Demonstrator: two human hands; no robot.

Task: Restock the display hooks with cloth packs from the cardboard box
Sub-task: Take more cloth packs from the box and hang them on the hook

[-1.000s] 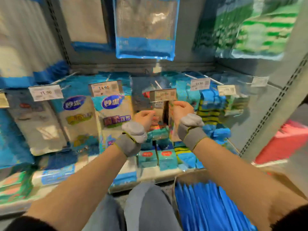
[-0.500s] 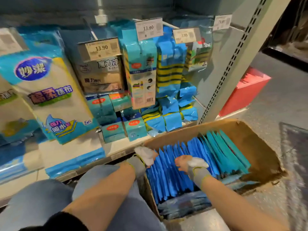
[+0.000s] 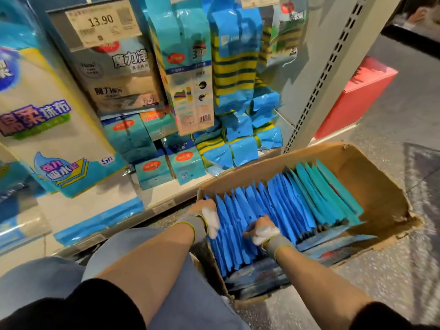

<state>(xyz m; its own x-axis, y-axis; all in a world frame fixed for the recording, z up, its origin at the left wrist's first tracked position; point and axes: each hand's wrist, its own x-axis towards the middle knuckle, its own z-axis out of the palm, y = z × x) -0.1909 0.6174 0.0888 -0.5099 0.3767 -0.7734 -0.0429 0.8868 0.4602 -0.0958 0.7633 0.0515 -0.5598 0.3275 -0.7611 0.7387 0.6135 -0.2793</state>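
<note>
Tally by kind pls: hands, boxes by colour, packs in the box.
Hands: 2 (left hand, right hand)
Cardboard box: 1
Red box: 1
Cloth packs: overlapping, cannot count
Total: 4, packs aside

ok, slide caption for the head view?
Left hand and right hand reach into upright blue cloth packs in the cardboard box.

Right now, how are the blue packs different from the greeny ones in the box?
The blue packs are bright blue; the teal packs are greener. Blue packs are many; teal packs are few. Blue packs fill the near end, where the right hand grips some; teal packs sit at the far end, untouched. Both stand on edge in the box.
</note>
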